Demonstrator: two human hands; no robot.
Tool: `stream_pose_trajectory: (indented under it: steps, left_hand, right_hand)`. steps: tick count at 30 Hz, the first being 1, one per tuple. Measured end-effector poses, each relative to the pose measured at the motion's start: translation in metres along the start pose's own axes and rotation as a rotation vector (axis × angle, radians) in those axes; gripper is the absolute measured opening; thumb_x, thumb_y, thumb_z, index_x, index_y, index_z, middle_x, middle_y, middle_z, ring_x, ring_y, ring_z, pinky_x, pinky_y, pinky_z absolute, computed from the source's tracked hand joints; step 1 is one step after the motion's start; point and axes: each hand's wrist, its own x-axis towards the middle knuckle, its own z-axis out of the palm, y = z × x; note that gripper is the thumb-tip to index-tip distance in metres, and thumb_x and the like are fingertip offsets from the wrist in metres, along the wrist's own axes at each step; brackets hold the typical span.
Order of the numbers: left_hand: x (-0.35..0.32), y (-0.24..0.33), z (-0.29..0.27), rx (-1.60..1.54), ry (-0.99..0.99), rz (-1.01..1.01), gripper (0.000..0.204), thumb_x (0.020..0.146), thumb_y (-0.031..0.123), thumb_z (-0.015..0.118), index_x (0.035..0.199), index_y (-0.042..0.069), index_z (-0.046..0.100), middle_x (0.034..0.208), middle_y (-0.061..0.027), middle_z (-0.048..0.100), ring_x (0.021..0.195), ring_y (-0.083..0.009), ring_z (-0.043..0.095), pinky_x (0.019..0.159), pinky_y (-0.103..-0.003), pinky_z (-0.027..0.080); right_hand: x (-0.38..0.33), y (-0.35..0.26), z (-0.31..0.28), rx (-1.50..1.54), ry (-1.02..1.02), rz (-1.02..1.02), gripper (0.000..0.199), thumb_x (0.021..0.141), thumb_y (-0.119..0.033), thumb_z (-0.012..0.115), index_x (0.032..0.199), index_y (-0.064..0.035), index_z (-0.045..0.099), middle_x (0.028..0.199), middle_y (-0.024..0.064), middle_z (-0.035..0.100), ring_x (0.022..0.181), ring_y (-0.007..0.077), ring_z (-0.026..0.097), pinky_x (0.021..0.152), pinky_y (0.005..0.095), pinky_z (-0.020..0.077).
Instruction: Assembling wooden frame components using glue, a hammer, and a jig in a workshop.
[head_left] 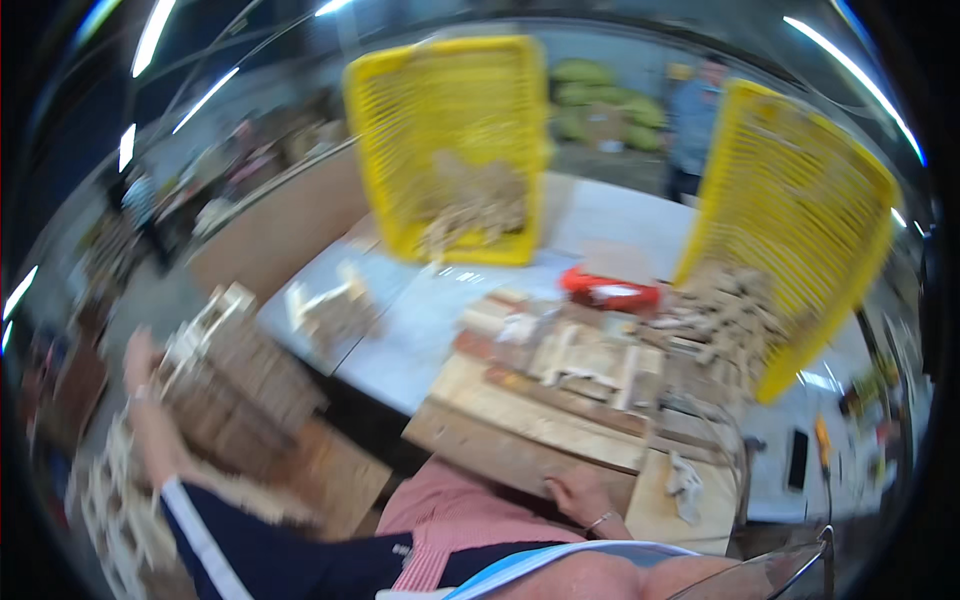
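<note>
My left hand (pixel 143 362) is stretched far to the left, at the outer side of a tall stack of small wooden pieces (pixel 235 370). Motion blur smears its fingers, and whether it grips a piece cannot be seen. The stack stands on a brown wooden board (pixel 340 475) beside me. My right hand (pixel 583 495) rests at the near edge of the wooden work board (pixel 530 445), fingers loosely bent and nothing visible in them. Beyond it lies a wooden jig (pixel 585 365) with pale strips set in it.
Two tilted yellow baskets (pixel 445 75) (pixel 800 190) spill wooden pieces onto the white table (pixel 390 345). A small wooden cluster (pixel 335 310) stands left. A red item (pixel 610 290) lies behind the jig. More pieces (pixel 120 510) are piled lower left. A person (pixel 692 120) stands beyond.
</note>
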Motion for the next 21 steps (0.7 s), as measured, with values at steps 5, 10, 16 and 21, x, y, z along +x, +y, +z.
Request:
stream_pose_trajectory:
  steps: [5, 10, 16, 21]
  left_hand:
    - [0.03, 0.047, 0.091, 1.007, 0.082, 0.427, 0.043, 0.079, 0.022, 0.065, 0.115, 0.0, 0.058, 0.121, -0.0204, 0.056, 0.112, -0.0348, 0.054, 0.094, -0.041, 0.044]
    - [-0.021, 0.118, 0.221, 0.965, -0.153, 0.781, 0.04, 0.078, 0.016, 0.064, 0.114, -0.001, 0.057, 0.125, -0.0213, 0.053, 0.117, -0.0356, 0.05, 0.099, -0.04, 0.041]
    - [-0.159, 0.151, 0.398, 0.523, -0.783, 1.063, 0.044, 0.078, 0.011, 0.067, 0.12, 0.0, 0.055, 0.127, -0.0188, 0.053, 0.123, -0.0358, 0.046, 0.102, -0.04, 0.04]
    - [-0.272, 0.158, 0.471, 0.283, -1.052, 1.232, 0.049, 0.086, 0.015, 0.061, 0.13, 0.003, 0.046, 0.133, -0.0175, 0.048, 0.128, -0.0344, 0.041, 0.103, -0.041, 0.038]
  right_hand:
    - [-0.011, -0.006, 0.002, -0.024, 0.078, 0.029, 0.015, 0.083, -0.024, 0.063, 0.09, -0.0119, 0.068, 0.08, 0.0081, 0.064, 0.075, 0.0275, 0.061, 0.068, 0.0393, 0.0485]
    - [-0.023, -0.015, -0.01, -0.021, 0.123, 0.058, 0.014, 0.084, -0.022, 0.061, 0.09, -0.01, 0.067, 0.08, 0.0075, 0.063, 0.074, 0.0257, 0.06, 0.067, 0.0363, 0.049]
    - [-0.046, -0.004, -0.033, -0.025, 0.206, 0.199, 0.011, 0.084, -0.017, 0.062, 0.087, -0.0079, 0.067, 0.078, 0.0104, 0.063, 0.072, 0.0289, 0.06, 0.066, 0.0384, 0.0484]
    - [-0.071, 0.019, -0.09, -0.306, 0.423, 0.307, 0.009, 0.082, -0.009, 0.063, 0.088, -0.0034, 0.066, 0.076, 0.0123, 0.061, 0.069, 0.0317, 0.056, 0.062, 0.0417, 0.045]
